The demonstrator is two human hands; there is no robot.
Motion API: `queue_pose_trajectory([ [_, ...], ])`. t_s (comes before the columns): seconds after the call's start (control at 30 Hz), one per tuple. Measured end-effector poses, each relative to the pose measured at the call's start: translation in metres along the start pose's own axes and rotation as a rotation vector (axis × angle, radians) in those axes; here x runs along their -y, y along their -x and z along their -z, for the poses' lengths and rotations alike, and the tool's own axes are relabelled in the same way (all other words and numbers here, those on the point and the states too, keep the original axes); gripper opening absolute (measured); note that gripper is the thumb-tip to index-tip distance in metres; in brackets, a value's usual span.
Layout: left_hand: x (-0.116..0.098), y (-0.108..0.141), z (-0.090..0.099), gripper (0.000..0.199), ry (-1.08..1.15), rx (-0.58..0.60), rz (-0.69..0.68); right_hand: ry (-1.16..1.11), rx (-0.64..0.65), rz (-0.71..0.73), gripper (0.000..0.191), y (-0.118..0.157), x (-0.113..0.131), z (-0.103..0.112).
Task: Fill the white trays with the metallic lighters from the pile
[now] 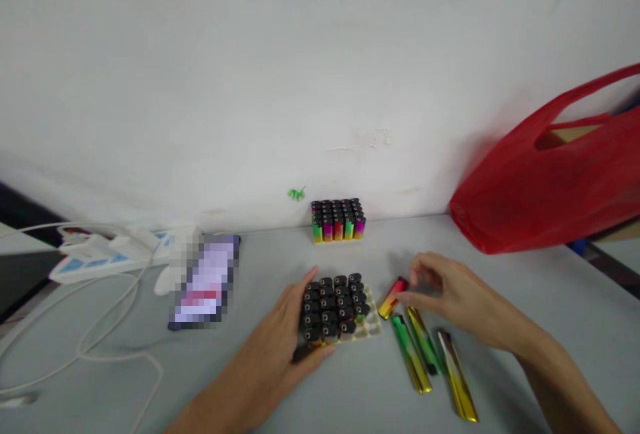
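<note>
My left hand (280, 337) is wrapped round the left side of a pale tray (373, 321), thumb along its front edge. Black-topped lighters (327, 314) stand upright in it in rows; several cells on its right side hold none. Just right of the tray, my right hand (440, 291) has its thumb against a red and gold lighter (393, 299), which looks tilted; the other fingers are curled. Below that hand lie two green and gold lighters (413, 357) (424, 341) and a dark and gold one (457, 381).
Against the wall stands a second block of upright colourful lighters (339, 221). A blurred-out phone (207, 281) lies at left, beside a white power strip (110, 257) and loose white cables (115, 354). A red bag (555, 174) occupies the back right.
</note>
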State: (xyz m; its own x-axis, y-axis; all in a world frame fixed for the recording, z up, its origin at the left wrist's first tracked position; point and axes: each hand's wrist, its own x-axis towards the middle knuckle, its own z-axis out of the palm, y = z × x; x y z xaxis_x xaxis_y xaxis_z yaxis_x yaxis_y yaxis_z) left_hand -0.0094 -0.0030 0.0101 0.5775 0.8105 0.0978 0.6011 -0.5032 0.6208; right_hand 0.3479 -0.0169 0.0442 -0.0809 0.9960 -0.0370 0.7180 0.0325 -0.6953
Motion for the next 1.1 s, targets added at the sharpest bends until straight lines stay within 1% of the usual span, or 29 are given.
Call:
queue_pose_trajectory([
  [0.1,0.001,0.000,-0.001,0.099,-0.008,0.006,0.002,-0.027,0.091,-0.096,0.041,0.005,-0.008,0.001],
  [0.2,0.003,0.000,-0.001,0.100,-0.015,0.003,0.004,-0.074,0.166,-0.139,0.038,0.006,-0.010,-0.003],
  [0.33,0.002,0.001,0.000,0.101,-0.005,-0.003,-0.003,-0.074,0.199,-0.143,0.033,0.005,-0.003,-0.007],
  [0.43,0.001,0.000,0.001,0.102,-0.003,-0.001,-0.006,-0.118,0.190,-0.128,0.035,0.003,0.003,-0.005],
  [0.5,0.000,0.000,0.002,0.101,-0.004,-0.004,-0.009,-0.226,0.148,-0.099,0.038,0.001,0.007,-0.002],
  [0.6,-0.001,-0.001,0.001,0.102,-0.003,-0.009,-0.019,-0.486,0.031,-0.084,0.042,-0.003,0.014,0.001],
  [0.7,-0.001,-0.001,0.001,0.103,0.006,-0.013,-0.025,-0.829,-0.096,-0.163,0.042,-0.004,0.024,0.001],
  [0.8,-0.001,-0.001,0.001,0.101,0.007,-0.021,-0.022,-1.124,-0.151,-0.216,0.044,-0.004,0.031,0.002],
  [0.9,0.000,0.000,0.000,0.100,0.001,-0.017,-0.015,-1.300,-0.116,-0.210,0.040,-0.003,0.035,0.002],
  [1.0,0.000,0.000,0.000,0.101,-0.005,-0.001,-0.008,-1.372,-0.024,-0.172,0.036,-0.003,0.036,-0.003],
  [1.1,0.000,0.000,0.000,0.101,0.000,0.005,-0.006,-1.375,0.088,-0.095,0.013,-0.002,0.037,-0.013],
])
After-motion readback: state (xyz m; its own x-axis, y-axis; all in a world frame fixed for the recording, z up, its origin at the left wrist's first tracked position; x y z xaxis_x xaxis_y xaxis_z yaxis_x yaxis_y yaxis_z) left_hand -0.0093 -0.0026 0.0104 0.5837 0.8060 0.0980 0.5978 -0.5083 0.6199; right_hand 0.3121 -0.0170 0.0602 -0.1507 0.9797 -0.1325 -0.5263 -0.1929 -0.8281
